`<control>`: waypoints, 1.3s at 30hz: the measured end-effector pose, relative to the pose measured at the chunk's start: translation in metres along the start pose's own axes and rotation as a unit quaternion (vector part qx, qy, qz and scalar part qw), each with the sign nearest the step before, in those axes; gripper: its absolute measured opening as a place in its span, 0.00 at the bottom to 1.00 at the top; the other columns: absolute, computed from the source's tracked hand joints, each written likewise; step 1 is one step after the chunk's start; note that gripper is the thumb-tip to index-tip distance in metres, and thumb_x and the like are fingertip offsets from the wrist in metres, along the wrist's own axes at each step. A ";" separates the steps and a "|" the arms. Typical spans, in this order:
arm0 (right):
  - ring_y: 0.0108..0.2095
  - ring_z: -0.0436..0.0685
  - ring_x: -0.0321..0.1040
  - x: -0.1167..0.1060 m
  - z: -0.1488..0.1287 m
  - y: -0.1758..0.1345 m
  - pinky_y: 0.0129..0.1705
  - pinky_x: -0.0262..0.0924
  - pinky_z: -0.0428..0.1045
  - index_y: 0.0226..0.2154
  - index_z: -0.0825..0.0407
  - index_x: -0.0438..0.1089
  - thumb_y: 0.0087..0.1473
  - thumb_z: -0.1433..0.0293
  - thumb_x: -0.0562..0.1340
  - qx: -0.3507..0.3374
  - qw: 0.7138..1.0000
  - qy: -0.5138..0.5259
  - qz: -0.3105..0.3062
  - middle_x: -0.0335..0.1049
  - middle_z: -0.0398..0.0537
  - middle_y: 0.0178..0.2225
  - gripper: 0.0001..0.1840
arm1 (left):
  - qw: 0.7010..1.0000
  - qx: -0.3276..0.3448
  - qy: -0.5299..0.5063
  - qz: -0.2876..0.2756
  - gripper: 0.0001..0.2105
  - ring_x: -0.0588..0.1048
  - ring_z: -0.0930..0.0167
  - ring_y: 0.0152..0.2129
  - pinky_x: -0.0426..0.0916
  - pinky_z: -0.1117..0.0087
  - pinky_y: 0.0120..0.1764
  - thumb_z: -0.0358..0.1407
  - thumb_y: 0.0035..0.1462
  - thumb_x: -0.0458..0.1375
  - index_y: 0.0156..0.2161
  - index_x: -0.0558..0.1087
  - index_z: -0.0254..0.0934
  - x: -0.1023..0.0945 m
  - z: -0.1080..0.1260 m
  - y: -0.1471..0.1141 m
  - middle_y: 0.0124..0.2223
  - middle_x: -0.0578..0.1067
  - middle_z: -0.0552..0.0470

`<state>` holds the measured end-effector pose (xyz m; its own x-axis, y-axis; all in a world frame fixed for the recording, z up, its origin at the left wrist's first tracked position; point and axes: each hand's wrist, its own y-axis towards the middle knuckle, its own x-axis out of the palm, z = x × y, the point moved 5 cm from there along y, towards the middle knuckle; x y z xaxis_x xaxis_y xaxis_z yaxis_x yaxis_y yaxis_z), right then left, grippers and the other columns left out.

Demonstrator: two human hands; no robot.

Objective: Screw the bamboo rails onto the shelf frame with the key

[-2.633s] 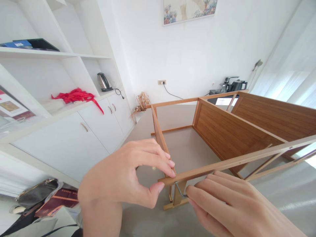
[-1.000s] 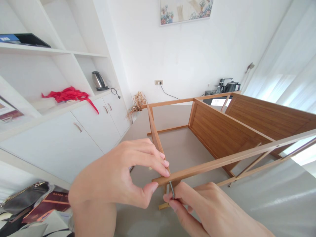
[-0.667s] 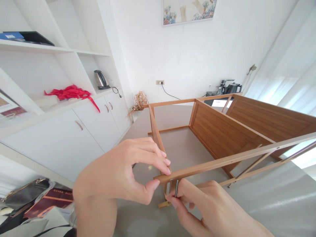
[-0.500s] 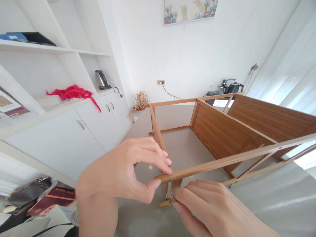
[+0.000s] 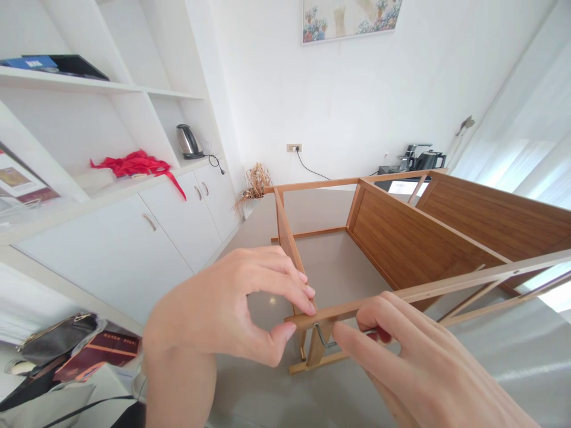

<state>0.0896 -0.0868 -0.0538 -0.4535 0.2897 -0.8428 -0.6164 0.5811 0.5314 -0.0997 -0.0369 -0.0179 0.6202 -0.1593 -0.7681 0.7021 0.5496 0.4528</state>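
A wooden shelf unit [image 5: 392, 235] lies on its side on the floor in front of me. My left hand [image 5: 223, 306] pinches the near end of its upper rail [image 5: 341, 309], fingertips on top at the corner and thumb against the rail's end. Just right of that, a bent metal hex key [image 5: 322, 339] has its short end at the rail's side, near the corner. My right hand [image 5: 414, 356] grips the long arm of the key between thumb and fingers. Whatever bolt sits under the key's tip is hidden.
White cabinets [image 5: 173, 223] with open shelves line the left side, holding a kettle [image 5: 190, 141] and red ribbon [image 5: 136, 163]. Bags [image 5: 57, 339] lie at lower left. Dried plants [image 5: 256, 181] stand by the wall; a coffee maker [image 5: 413, 156] is at back right.
My right hand has swung outward to the right and up, turning the hex key so its long arm now points right. My left hand keeps its pinch on the corner.
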 end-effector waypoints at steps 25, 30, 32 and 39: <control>0.27 0.52 0.58 -0.003 -0.003 0.001 0.28 0.55 0.46 0.41 0.47 0.70 0.61 0.77 0.50 -0.019 0.998 -0.054 0.013 0.62 0.44 0.30 0.15 | 1.000 0.004 -0.004 0.003 0.17 0.79 0.68 0.40 0.75 0.68 0.46 0.26 0.44 0.63 0.41 0.80 0.42 0.000 -0.001 -0.001 0.42 0.81 0.50; 0.29 0.52 0.61 -0.008 -0.008 0.001 0.32 0.57 0.47 0.43 0.49 0.70 0.62 0.77 0.49 -0.036 0.997 -0.069 0.022 0.63 0.45 0.30 0.16 | 1.000 0.008 -0.007 0.005 0.16 0.79 0.68 0.40 0.75 0.69 0.45 0.25 0.44 0.62 0.41 0.80 0.42 0.000 0.000 0.000 0.42 0.81 0.50; 0.30 0.53 0.61 -0.008 -0.009 0.001 0.33 0.57 0.47 0.43 0.50 0.70 0.63 0.77 0.49 -0.035 0.997 -0.067 0.020 0.64 0.46 0.30 0.16 | 1.000 0.007 -0.005 0.006 0.16 0.79 0.69 0.39 0.75 0.69 0.45 0.25 0.44 0.62 0.40 0.80 0.41 0.000 0.000 0.000 0.42 0.81 0.50; 0.29 0.52 0.61 -0.002 -0.007 0.003 0.33 0.55 0.48 0.37 0.51 0.69 0.66 0.76 0.50 -0.038 0.999 -0.014 0.028 0.65 0.45 0.28 0.13 | 1.000 0.008 -0.004 0.007 0.15 0.79 0.69 0.39 0.75 0.69 0.45 0.25 0.45 0.62 0.40 0.80 0.42 -0.001 0.002 0.000 0.41 0.81 0.51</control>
<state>0.0837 -0.0911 -0.0500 -0.4703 0.3419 -0.8136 -0.6385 0.5047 0.5811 -0.0993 -0.0379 -0.0167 0.6333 -0.1586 -0.7575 0.6983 0.5391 0.4709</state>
